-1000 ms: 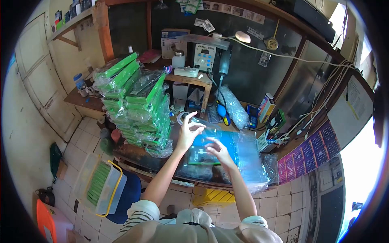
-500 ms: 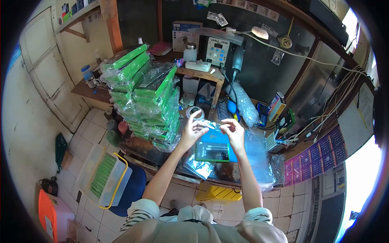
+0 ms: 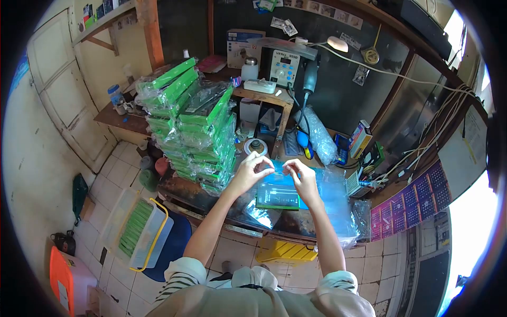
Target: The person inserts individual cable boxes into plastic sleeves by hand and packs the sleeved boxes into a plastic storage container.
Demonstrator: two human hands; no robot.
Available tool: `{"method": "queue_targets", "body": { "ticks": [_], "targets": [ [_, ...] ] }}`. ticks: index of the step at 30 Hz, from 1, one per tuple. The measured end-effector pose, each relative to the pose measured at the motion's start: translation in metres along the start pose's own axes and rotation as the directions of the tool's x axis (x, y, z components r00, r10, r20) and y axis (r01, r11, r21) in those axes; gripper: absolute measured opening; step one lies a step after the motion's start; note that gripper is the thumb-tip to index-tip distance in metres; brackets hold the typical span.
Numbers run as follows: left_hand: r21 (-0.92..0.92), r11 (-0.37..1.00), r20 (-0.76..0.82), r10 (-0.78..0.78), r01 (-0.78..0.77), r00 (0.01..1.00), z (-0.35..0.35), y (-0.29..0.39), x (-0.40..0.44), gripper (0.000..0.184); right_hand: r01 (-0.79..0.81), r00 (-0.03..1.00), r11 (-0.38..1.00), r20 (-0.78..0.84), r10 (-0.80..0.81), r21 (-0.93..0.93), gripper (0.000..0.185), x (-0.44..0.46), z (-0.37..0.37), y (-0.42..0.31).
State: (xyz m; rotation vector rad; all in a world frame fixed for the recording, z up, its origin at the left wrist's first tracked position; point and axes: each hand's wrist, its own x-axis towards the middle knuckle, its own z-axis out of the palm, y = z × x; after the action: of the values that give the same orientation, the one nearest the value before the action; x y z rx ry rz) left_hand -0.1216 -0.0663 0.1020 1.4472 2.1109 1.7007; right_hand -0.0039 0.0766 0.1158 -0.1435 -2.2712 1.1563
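A flat black box with green edges (image 3: 278,196) lies on the bench in front of me, with a pale picture of a cable or plug on its face. Clear plastic film (image 3: 274,182) makes the box look hazy. My left hand (image 3: 252,173) is above the box's far left side, thumb and fingertips pinched at the film's upper edge. Opposite it, my right hand (image 3: 302,180) pinches the film at the right. The film is nearly invisible between the fingers. Beneath lies a blue sheet (image 3: 322,182), and silvery plastic packaging (image 3: 261,214) sits at the near left.
A tall stack of green boxes in clear wrap (image 3: 193,127) rises at the left. A hot-air station (image 3: 283,67) stands at the back on a small wooden shelf (image 3: 264,95). A roll of bubble wrap (image 3: 320,136) leans at the back right. Below left is a plastic tub (image 3: 158,232).
My hands have come down slightly, with the left fingers more curled into a pinch. The shiny film between them has lowered over the box, which looks hazier now.
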Motion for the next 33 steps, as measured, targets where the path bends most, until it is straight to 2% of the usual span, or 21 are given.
{"method": "queue_targets", "body": {
  "ticks": [5,7,8,10,12,14,16,17,18,20,21,22,24,25,26,28,30,31,32,33],
  "targets": [
    [0.077,0.996,-0.004,0.046,-0.045,0.999,-0.006,0.007,0.001,0.019,0.045,0.999,0.999,-0.018,-0.045,-0.02,0.006,-0.003,-0.001,-0.002],
    [0.1,0.993,-0.009,0.066,-0.065,0.998,-0.007,0.006,0.0,0.019,0.017,0.998,0.991,0.061,-0.009,-0.135,0.01,-0.004,-0.007,-0.008],
    [0.1,0.993,-0.041,0.061,-0.056,0.997,-0.008,0.005,0.0,0.02,0.018,0.998,0.991,0.058,-0.01,-0.136,0.01,-0.005,-0.009,-0.007],
    [0.098,0.994,-0.069,0.057,-0.05,0.996,-0.01,0.0,-0.001,0.02,0.142,0.978,0.982,0.168,-0.12,-0.126,0.015,-0.007,-0.011,-0.001],
    [0.156,0.988,-0.208,0.052,-0.019,0.977,-0.013,-0.005,-0.003,0.022,0.128,0.974,0.984,0.202,-0.1,-0.127,0.016,-0.008,-0.013,0.007],
    [0.188,0.982,-0.209,0.061,-0.021,0.976,-0.019,-0.007,-0.005,0.024,0.142,0.973,0.98,0.202,-0.112,-0.143,0.015,-0.009,-0.014,0.013],
    [0.251,0.958,-0.176,0.184,-0.137,0.967,-0.021,-0.013,-0.007,0.027,0.155,0.97,0.97,0.213,-0.114,-0.187,0.016,-0.009,-0.016,0.018],
    [0.069,0.984,-0.153,0.173,-0.164,0.973,-0.019,-0.014,-0.008,0.027,0.134,0.972,0.969,0.22,-0.087,-0.208,0.018,-0.009,-0.016,0.02],
    [0.067,0.984,-0.152,0.173,-0.165,0.973,-0.018,-0.012,-0.009,0.027,0.114,0.972,0.967,0.228,-0.061,-0.229,0.02,-0.009,-0.016,0.021],
    [-0.226,0.954,-0.005,0.202,-0.198,0.979,-0.017,-0.007,-0.01,0.026,0.101,0.966,0.973,0.256,-0.045,-0.207,0.021,-0.008,-0.013,0.024],
    [-0.377,0.92,0.071,0.148,-0.111,0.986,-0.014,-0.006,-0.01,0.025,0.085,0.958,0.979,0.284,-0.029,-0.186,0.022,-0.008,-0.012,0.025],
    [-0.378,0.919,0.068,0.148,-0.111,0.987,-0.013,-0.007,-0.012,0.025,0.086,0.957,0.978,0.287,-0.029,-0.188,0.022,-0.008,-0.012,0.026],
    [-0.335,0.92,0.226,-0.13,0.202,0.965,-0.013,-0.006,-0.013,0.024,0.064,0.967,0.973,0.256,-0.005,-0.221,0.023,-0.008,-0.011,0.028],
    [-0.166,0.976,0.168,-0.113,0.141,0.979,-0.015,0.001,-0.014,0.02,0.064,0.967,0.973,0.255,-0.006,-0.22,0.023,-0.008,-0.011,0.033],
    [-0.165,0.976,0.168,-0.114,0.142,0.979,-0.016,0.0,-0.014,0.02,0.052,0.971,0.976,0.241,0.0,-0.209,0.022,-0.009,-0.012,0.039],
    [0.131,0.984,0.076,0.115,-0.125,0.99,-0.016,-0.005,-0.014,0.015,0.041,0.974,0.979,0.228,0.005,-0.199,0.021,-0.007,-0.015,0.041],
    [0.181,0.968,0.081,0.164,-0.176,0.983,-0.015,-0.016,-0.015,0.014,-0.017,0.954,0.998,0.299,0.032,-0.053,0.02,-0.007,-0.019,0.041],
    [0.201,0.963,0.067,0.17,-0.18,0.983,-0.015,-0.019,-0.015,0.013,-0.062,0.961,0.996,0.273,0.042,0.066,0.019,-0.006,-0.018,0.047],
    [0.221,0.958,0.054,0.175,-0.183,0.983,-0.015,-0.021,-0.015,0.012,-0.155,0.966,0.954,0.242,0.092,0.258,0.029,-0.005,-0.015,0.057],
    [0.251,0.951,0.061,0.173,-0.183,0.983,-0.017,-0.018,-0.016,0.012,-0.128,0.969,0.981,0.229,0.093,0.144,0.037,-0.003,-0.017,0.06]
  ]
}}
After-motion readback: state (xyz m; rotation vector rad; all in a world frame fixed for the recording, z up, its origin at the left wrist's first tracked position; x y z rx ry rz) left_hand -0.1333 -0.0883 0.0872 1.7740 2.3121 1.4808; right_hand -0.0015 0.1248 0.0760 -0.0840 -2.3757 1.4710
